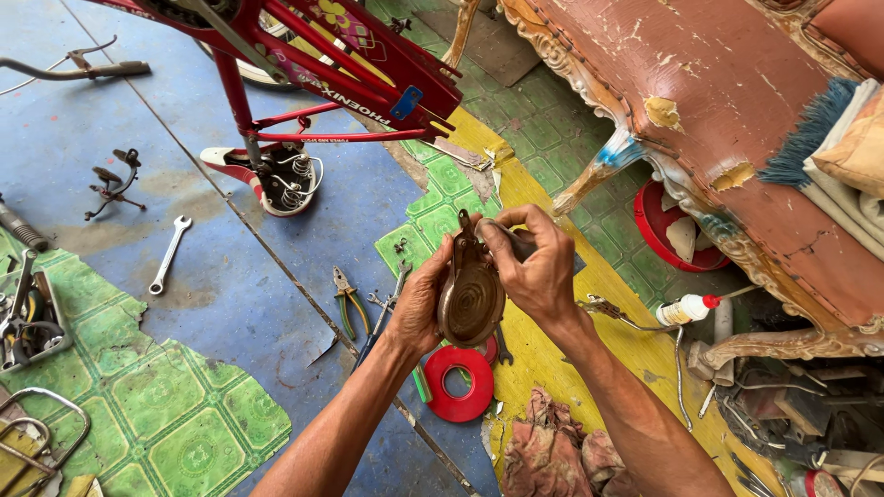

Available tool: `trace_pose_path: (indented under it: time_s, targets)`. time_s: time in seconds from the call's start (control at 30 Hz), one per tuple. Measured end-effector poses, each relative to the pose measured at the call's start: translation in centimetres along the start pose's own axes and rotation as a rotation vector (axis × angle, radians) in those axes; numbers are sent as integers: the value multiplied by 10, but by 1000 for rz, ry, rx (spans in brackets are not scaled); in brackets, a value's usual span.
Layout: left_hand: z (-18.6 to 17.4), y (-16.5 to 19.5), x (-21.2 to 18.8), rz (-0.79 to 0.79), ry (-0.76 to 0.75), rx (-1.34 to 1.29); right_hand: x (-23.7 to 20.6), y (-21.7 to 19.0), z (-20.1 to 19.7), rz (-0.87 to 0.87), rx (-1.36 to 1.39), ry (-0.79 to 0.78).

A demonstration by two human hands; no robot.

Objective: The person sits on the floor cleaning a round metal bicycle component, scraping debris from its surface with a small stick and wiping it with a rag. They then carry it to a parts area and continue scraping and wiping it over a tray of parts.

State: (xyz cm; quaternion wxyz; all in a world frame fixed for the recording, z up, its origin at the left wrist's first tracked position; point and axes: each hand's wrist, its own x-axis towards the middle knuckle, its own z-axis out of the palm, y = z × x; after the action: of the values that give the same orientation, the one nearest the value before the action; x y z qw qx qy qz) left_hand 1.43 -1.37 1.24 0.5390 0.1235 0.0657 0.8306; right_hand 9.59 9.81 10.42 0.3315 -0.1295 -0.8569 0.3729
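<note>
My left hand (422, 304) cups the left edge of a round, rusty brown metal part (471, 299), a drum-shaped bicycle piece with a ribbed face. My right hand (537, 262) grips the same part from the upper right, fingers curled over its top end. Both hands hold it in mid-air above the floor. Directly below lies a red roll of tape (458, 384). An upside-down red bicycle frame (354, 69) stands beyond, with its saddle (267, 175) resting on the floor.
On the blue floor lie a spanner (168, 255), green-handled pliers (348, 304) and small metal parts (112, 184). A worn carved sofa (727, 120) fills the right side. A small white bottle with a red cap (689, 310), a crumpled rag (552, 451) and a tool tray (32, 317) lie around.
</note>
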Motion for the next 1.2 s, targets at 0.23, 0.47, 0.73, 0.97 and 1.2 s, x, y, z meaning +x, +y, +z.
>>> trace_pose_path:
  time_s: [0.23, 0.47, 0.73, 0.97, 1.2]
  targets:
    - [7, -1, 0, 21, 9, -69, -9, -22, 15, -345, -172, 18]
    - [6, -1, 0, -6, -11, -118, -8, -22, 8, -287, -219, -96]
    - [3, -4, -1, -70, 77, -77, -9, -23, 1, -315, -211, -147]
    - [1, -4, -3, -95, 158, -48, -9, -26, -1, -309, -295, -162]
    - [-7, -7, -1, -108, 144, -95, -5, -25, -7, -291, -207, -236]
